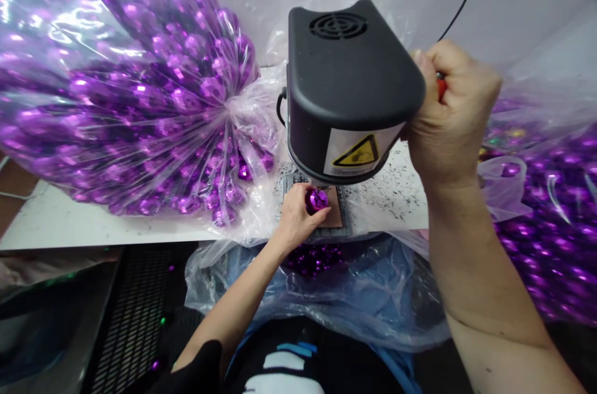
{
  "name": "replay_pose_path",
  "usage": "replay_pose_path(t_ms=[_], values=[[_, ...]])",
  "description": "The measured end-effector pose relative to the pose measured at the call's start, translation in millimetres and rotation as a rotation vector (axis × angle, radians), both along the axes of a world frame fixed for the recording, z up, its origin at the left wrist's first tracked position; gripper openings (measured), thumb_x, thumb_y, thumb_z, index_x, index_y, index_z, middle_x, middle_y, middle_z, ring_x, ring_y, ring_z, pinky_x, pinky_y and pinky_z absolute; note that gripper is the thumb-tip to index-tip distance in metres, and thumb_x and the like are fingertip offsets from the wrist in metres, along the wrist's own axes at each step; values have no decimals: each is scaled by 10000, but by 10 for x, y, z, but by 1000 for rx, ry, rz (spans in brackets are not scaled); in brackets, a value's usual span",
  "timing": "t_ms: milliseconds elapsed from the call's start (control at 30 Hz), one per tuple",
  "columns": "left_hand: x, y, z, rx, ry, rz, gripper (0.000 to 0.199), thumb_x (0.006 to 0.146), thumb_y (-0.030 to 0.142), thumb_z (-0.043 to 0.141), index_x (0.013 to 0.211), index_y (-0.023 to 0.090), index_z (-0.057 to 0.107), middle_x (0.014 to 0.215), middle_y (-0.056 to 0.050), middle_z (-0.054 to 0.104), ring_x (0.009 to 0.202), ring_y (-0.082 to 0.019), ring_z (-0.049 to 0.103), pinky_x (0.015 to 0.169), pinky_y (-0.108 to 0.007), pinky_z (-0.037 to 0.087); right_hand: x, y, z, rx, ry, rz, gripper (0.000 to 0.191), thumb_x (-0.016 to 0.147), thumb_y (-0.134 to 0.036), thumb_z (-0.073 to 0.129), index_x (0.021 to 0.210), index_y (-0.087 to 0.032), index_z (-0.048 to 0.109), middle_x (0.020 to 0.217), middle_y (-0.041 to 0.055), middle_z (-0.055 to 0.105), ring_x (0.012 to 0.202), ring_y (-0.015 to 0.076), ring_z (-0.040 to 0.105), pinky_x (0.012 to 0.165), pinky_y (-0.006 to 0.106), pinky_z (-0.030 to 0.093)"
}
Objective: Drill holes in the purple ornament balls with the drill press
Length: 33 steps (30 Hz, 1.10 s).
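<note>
A shiny purple mirror-faceted ball (318, 200) is held by my left hand (298, 212), its fingers closed round the ball's side. The ball sits under a black bench machine (354, 71) with a vent on top and a yellow warning label. Below the ball lies a brown pad on a grey base plate (346, 220). My right hand (454, 108) is wrapped round a lever handle (441, 86) at the machine's right side; a bit of red shows between the fingers. The machine's head hides the far side of the base.
A big clear bag of purple balls (153, 102) lies on the white table (93, 229) at left. Another bag of purple pieces (555, 232) stands at right. Dark flakes litter the tabletop. An open plastic bag (373, 294) with purple balls hangs at the front edge.
</note>
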State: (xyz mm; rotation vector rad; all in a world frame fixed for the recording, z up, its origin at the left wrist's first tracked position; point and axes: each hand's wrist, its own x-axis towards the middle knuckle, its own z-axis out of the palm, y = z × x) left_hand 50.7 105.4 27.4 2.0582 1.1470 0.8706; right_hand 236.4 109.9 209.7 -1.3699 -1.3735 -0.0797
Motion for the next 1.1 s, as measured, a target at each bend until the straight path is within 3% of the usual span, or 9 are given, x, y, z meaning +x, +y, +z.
replay_pose_path(t_ms=[167,367,533,700,800,933,1100], values=[[51,1,-63,1,19,40,341,746,315,782,972,197,556,972,-68,622,938,-254,573,853,-387,426,0,-8,18,19,-16,6,569,915,-627,385,643,-133,310,625,-39,230,616,4,202,620,197,239],[1,-19,-111,73,69,-22,362,839,348,696,1132,206,538,1146,-97,626,1139,-292,524,1084,-499,288,1,-1,18,37,-20,16,550,922,-602,392,628,-152,276,634,-26,208,623,29,186,609,211,230],[60,-76,-127,67,78,-16,399,874,309,619,1234,205,485,1188,-110,599,1207,-304,487,1172,-562,160,-11,-2,5,49,11,16,468,943,-435,446,616,-172,240,650,-17,171,626,49,189,629,227,253],[94,-88,-185,89,65,34,489,835,452,708,1196,188,512,1148,-133,618,1150,-324,523,1160,-574,197,-33,8,-10,77,44,18,419,911,-331,503,620,-183,240,648,-12,188,621,61,251,627,251,226],[96,-81,-226,112,62,48,421,853,415,693,1168,184,537,1111,-129,637,1109,-318,545,1150,-566,233,-40,3,-8,85,25,-5,406,931,-361,473,637,-162,276,642,-13,218,620,46,261,619,244,208],[98,-76,-274,99,71,48,382,859,398,678,1163,198,561,1112,-123,645,1118,-324,545,1144,-576,242,-77,-131,-55,97,-81,-136,382,947,-382,451,673,-132,360,631,-13,278,610,31,268,612,235,225],[98,-84,-292,58,58,26,337,874,407,653,1142,210,592,1154,-120,651,1157,-326,539,1159,-574,236,-171,-504,-311,188,-178,-345,414,941,-450,426,642,-180,525,552,3,408,501,56,326,509,288,234]])
